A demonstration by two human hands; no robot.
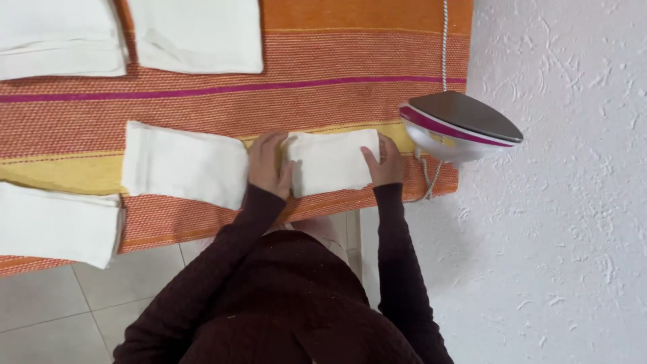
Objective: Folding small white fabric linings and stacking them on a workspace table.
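1. White floor tiles (60, 303) lie nearest, under the person's dark knitted sleeves, with a rough white plastered wall (566, 236) to the right.

2. On the near edge of the desk, covered with an orange, pink and yellow striped cloth (303, 101), lies a small folded white cloth (331, 163), just left of the iron.

3. Left hand (268, 167) rests flat at the folded cloth's left edge, fingers spread and pressing down, closed on nothing. Right hand (385, 162) lies along the right edge, its grip likewise open and flat, thumb on top of the cloth.

4. My judgement: the folded piece is light, soft and limp, likely to sag or unfold if lifted by one corner. Best taken at both short edges together, pinching all the layers, or slid flat over the weave.

5. Beside the left hand lies a longer folded white cloth (183, 165); another (57, 226) overhangs the desk edge at far left.

6. An iron (461, 125) stands tipped on its heel at the desk's right end, soleplate up, its cord (444, 40) running away.

7. Farthest off, two more white cloths (195, 34) lie near the far edge.
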